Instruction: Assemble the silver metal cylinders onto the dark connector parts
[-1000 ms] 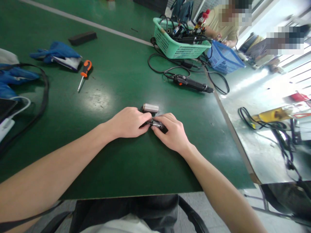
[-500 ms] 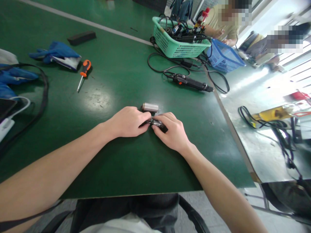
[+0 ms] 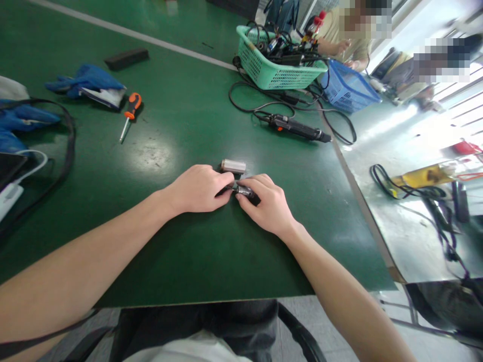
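Both of my hands meet low over the green table [image 3: 196, 256]. My right hand [image 3: 268, 201] is closed around a small dark metal cylindrical part [image 3: 245, 191], gripping it between thumb and fingers. Close against its left end, my left hand [image 3: 202, 190] pinches a thin dark piece, mostly hidden by the fingers, so its kind does not show. Just beyond the fingertips a short silver metal cylinder [image 3: 233, 166] lies on its side on the table.
An orange-and-black screwdriver [image 3: 131, 113] and blue gloves [image 3: 88, 83] lie left. A black electric screwdriver [image 3: 300, 128] with its cable lies right, before a green basket [image 3: 287, 75] of tools and a blue basket [image 3: 349, 90]. A dark block [image 3: 127, 59] lies farther back. People sit beyond.
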Motion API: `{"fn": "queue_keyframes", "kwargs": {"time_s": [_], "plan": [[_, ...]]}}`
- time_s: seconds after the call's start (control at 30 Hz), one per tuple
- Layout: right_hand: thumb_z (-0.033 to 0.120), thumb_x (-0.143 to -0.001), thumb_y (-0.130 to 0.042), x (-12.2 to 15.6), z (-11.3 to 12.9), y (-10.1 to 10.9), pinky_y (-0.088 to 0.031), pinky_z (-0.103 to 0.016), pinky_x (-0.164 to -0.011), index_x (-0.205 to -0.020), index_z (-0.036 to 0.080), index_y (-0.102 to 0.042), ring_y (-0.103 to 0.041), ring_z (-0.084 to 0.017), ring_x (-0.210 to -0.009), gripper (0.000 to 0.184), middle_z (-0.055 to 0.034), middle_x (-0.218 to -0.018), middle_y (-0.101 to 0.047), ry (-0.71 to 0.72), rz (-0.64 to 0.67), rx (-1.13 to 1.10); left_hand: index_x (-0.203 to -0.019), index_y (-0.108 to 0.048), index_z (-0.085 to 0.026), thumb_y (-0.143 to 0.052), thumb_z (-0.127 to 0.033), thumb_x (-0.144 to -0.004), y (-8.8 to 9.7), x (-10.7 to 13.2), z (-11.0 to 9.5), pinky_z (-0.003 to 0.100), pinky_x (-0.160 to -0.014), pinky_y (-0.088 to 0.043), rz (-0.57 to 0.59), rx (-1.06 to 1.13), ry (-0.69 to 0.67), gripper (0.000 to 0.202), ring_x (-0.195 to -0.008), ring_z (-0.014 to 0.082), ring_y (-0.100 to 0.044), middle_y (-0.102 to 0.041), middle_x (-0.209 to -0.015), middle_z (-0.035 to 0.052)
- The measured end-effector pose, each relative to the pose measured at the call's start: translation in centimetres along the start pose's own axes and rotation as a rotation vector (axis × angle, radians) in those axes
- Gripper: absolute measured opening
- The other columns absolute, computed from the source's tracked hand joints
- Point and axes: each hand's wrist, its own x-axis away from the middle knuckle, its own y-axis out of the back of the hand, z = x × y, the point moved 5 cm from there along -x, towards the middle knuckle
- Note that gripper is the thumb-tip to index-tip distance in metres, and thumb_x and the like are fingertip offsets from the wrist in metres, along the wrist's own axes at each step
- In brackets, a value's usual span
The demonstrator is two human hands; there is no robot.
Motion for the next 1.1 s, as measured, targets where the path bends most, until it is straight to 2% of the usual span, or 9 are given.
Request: {"fn": "queue_keyframes", "kwargs": {"time_s": [0.37, 1.1], "plan": [[0.025, -0.095, -0.062, 0.13, -0.11, -0.05, -0.055, -0.045, -0.094, -0.115, 0.023, -0.069, -0.063, -0.026, -0.103, 0.021, -0.0077, -0.106, -0.072, -0.011, -0.002, 0.000, -0.085, -0.064, -0.020, -0.050, -0.033, -0.093, 0.12, -0.07, 0.01, 0.033, -0.059, -0.037, -0.002, 0.010, 0.020, 0.021, -0.061, 0.0197, -0.062, -0.067, -0.067, 0.0028], [0.025, -0.095, -0.062, 0.07, -0.12, 0.02, -0.054, -0.043, -0.094, -0.114, 0.022, -0.069, -0.063, -0.026, -0.103, 0.020, -0.0072, -0.106, -0.072, -0.009, -0.002, 0.006, -0.085, -0.067, -0.020, -0.050, -0.035, -0.096, -0.13, 0.06, 0.00, 0.032, -0.059, -0.039, -0.027, -0.004, -0.055, 0.025, -0.063, 0.0188, -0.065, -0.070, -0.071, 0.0032]]}}
